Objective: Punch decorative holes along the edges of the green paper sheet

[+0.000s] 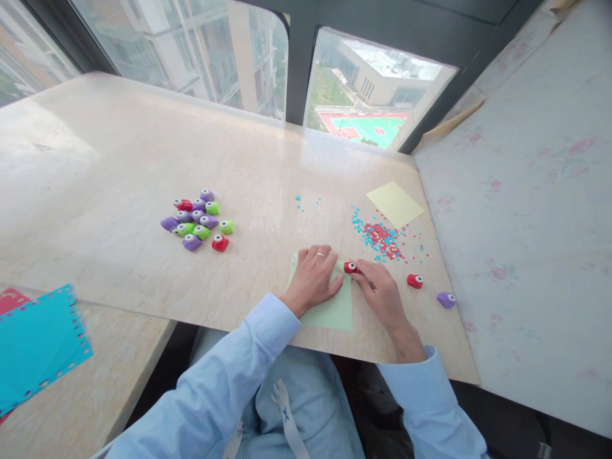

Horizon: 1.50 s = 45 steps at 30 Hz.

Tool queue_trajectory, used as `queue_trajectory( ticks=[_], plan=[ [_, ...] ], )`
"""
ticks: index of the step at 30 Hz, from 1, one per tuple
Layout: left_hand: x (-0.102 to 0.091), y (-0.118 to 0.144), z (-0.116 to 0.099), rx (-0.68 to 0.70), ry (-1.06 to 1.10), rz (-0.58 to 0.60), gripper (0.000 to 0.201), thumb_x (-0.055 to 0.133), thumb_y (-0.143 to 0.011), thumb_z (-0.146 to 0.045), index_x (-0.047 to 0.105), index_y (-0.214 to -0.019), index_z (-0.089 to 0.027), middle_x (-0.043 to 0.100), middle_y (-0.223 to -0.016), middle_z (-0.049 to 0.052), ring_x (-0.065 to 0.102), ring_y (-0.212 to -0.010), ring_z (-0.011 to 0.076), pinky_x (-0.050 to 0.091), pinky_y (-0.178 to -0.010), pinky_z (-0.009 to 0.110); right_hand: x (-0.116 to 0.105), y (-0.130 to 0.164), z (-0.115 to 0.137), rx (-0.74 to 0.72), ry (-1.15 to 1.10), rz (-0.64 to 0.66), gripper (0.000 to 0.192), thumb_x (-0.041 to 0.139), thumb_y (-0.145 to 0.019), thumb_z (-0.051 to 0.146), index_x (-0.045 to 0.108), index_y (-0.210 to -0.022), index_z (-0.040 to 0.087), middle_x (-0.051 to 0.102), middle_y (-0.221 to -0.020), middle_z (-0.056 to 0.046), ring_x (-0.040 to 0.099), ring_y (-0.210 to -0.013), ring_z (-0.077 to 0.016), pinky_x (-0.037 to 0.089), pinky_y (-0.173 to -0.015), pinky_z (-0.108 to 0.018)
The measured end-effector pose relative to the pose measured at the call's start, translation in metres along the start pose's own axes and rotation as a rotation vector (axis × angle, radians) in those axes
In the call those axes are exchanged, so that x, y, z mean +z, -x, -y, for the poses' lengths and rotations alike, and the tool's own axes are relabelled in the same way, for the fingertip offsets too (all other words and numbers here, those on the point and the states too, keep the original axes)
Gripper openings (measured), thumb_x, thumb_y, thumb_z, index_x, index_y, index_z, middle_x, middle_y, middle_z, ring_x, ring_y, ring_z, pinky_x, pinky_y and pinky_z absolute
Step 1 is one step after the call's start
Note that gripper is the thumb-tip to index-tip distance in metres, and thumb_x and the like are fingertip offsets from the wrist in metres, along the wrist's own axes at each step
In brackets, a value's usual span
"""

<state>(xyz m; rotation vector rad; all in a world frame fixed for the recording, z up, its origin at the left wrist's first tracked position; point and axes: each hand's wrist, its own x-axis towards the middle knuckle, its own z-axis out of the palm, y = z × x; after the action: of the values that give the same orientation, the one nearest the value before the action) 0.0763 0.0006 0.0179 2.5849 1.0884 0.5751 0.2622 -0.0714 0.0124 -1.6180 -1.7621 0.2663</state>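
Pale counter [258,172] by a window [329,83]. On my feed the left hand [316,277] is loosely spread on green paper [332,315], right hand [381,290] pinching a red punch [350,268] at the paper's right edge.

Taken from the wearer's head, above the near edge of the tabletop [262,166], facing forward and down. Set close to the work, with left hand [313,277] and right hand [385,296] just below centre and lap [306,401] at the lower border. Framed widely enough to include the blue sheet [43,344] at lower left, flowered wall [530,223] at right and, through the windows [186,51], a sports court [354,123] far below.
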Motion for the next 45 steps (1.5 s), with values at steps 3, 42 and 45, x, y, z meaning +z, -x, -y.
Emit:
queue_trajectory(
  ticks=[3,42,45],
  plan=[
    [-0.001,0.000,0.001,-0.011,0.031,0.007,0.029,0.056,-0.090,-0.038,0.057,-0.112,-0.018,0.058,-0.127,0.013,0.050,-0.115,0.0300,0.036,-0.093,0.047,0.000,0.005,0.001,0.048,-0.026,-0.015,0.027,0.054,-0.096,0.035,0.069,-0.118,0.029,0.069,-0.118,-0.008,0.063,-0.112,-0.0252,0.051,-0.099,-0.048],
    [-0.004,-0.003,0.004,-0.009,0.160,0.024,0.029,0.062,-0.089,-0.038,0.061,-0.113,-0.022,0.059,-0.126,0.011,0.050,-0.117,0.0294,0.037,-0.094,0.047,-0.003,-0.001,0.011,0.090,0.021,-0.045,0.025,0.062,-0.093,0.022,0.070,-0.115,0.030,0.072,-0.106,-0.006,0.067,-0.098,-0.0222,0.057,-0.086,-0.041],
    [-0.005,-0.002,0.005,-0.003,0.174,0.028,0.030,0.061,-0.089,-0.037,0.060,-0.114,-0.021,0.059,-0.126,0.011,0.050,-0.117,0.0297,0.036,-0.093,0.047,-0.002,0.000,0.010,0.062,0.021,-0.038,0.027,0.063,-0.092,0.018,0.069,-0.116,0.028,0.071,-0.107,-0.007,0.066,-0.099,-0.0207,0.056,-0.086,-0.039]
  ],
)
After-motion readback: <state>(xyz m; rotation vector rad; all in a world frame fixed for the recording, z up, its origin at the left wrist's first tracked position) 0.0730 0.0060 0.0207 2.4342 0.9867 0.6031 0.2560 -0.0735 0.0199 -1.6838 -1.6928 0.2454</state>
